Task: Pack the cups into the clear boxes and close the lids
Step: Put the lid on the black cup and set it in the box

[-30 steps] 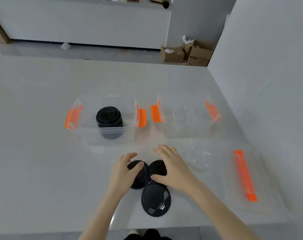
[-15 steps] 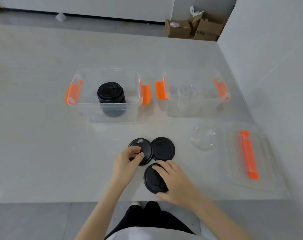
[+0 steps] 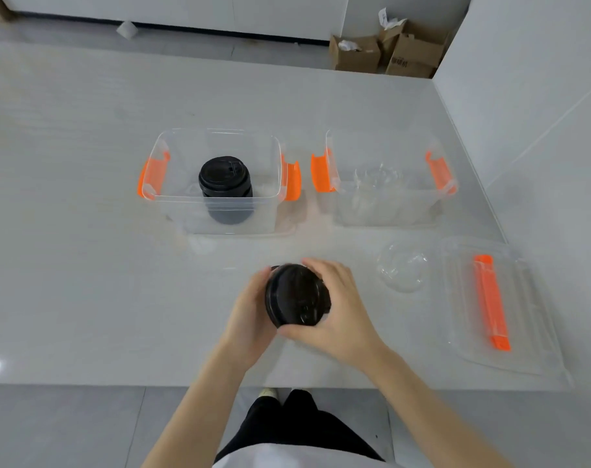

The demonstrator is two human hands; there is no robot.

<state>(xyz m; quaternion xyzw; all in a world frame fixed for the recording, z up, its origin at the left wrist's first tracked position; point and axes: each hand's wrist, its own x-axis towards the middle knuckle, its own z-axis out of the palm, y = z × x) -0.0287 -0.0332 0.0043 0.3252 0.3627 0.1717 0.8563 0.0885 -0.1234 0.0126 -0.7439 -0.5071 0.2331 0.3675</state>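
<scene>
Left hand [image 3: 250, 312] and right hand [image 3: 334, 319] covering sides of black lid stack [image 3: 295, 295]; lid count not telling. Clear items in right box [image 3: 388, 184] blurring into walls. Cardboard boxes [image 3: 388, 52] too small for reading print.

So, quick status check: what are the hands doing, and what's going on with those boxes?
Both hands, left hand and right hand, gripping stacked black lids. Left box holds black stack, lid off. Path to box clear.
</scene>
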